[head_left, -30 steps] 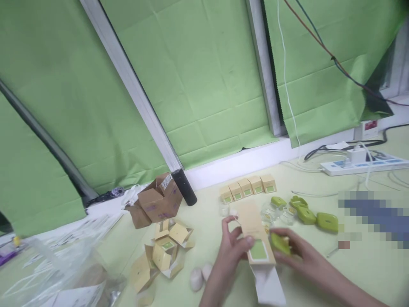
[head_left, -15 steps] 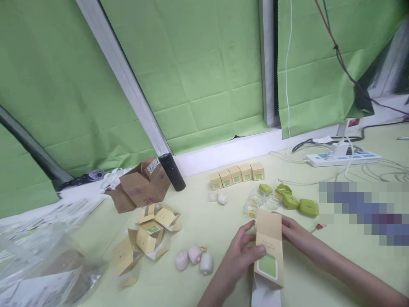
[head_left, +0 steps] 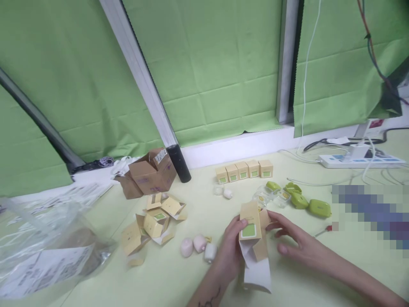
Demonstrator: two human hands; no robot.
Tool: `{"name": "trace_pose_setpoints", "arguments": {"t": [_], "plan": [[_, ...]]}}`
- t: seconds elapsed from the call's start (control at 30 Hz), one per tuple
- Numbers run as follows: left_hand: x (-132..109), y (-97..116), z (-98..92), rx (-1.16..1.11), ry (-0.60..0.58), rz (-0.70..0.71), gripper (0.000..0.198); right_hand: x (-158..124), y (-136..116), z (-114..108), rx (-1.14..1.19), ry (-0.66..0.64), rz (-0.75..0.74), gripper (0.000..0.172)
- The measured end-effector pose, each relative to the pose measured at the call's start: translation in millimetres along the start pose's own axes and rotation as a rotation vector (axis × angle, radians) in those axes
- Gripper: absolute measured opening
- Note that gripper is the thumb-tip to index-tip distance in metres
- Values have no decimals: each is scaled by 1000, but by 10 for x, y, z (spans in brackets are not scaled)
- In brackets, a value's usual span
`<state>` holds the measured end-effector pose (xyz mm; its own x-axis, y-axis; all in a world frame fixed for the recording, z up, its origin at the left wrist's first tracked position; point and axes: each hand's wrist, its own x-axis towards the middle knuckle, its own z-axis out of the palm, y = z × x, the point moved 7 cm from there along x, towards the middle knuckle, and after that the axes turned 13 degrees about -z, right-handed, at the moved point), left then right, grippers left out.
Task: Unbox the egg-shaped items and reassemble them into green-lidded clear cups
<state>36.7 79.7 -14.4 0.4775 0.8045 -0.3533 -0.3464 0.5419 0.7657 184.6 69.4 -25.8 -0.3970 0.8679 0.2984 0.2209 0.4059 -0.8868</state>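
Observation:
A small tan cardboard box [head_left: 250, 215] with a green-and-white label is in my left hand [head_left: 230, 247]. My left thumb presses on its front; the other fingers are mostly hidden behind it. The box is unfolded at the lower end, where a flap with a white inside [head_left: 258, 275] hangs down. My right hand [head_left: 298, 243] is at the box's right side, fingertips at a tan side panel, thumb spread apart and touching nothing. To the left lie two pinkish rounded pieces [head_left: 200, 243] and a white one [head_left: 210, 253].
Several opened boxes [head_left: 156, 224] lie left. Several closed small boxes [head_left: 243, 170] stand in a row at the back. Green cases [head_left: 320, 208] and clear pieces [head_left: 281, 198] lie beyond my hands. A brown carton [head_left: 153, 177], black cylinder [head_left: 179, 164], plastic bag [head_left: 79, 247] and power strip [head_left: 361, 161] surround them.
The box has turned and its panels have spread open, showing more white inside. My right hand's thumb has come away from it. The view has shifted slightly left.

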Motion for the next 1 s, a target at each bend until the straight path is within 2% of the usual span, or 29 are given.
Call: {"name": "trace_pose_setpoints", "arguments": {"t": [0.13,0.17,0.2,0.3,0.33,0.4,0.47,0.67,0.73,0.87,1.0], "plan": [[17,-39,-83,-42,38,17,41,-58,-124,43,-221,34,-240,114],[15,-36,-89,-43,43,36,42,-79,-178,89,-281,18,-329,114],[10,-30,-83,-34,40,56,42,-103,-232,140,-331,0,-416,103],[-7,-27,-17,-8,-4,93,43,-166,-366,229,-452,23,-594,44],[-11,-32,7,-11,-20,100,43,-174,-398,235,-488,46,-616,36],[-6,-56,35,-29,-40,97,41,-162,-443,240,-555,63,-611,35],[13,-89,36,-40,-46,89,41,-136,-487,256,-626,32,-602,40],[53,-137,-6,11,-24,74,43,-123,-586,364,-798,-168,-710,53],[41,-139,10,17,-30,54,44,-117,-550,322,-759,-122,-675,48],[20,-129,60,16,-60,52,45,-123,-430,198,-612,66,-576,34],[50,-164,59,7,-81,53,42,-127,-405,206,-561,84,-551,12]]}}
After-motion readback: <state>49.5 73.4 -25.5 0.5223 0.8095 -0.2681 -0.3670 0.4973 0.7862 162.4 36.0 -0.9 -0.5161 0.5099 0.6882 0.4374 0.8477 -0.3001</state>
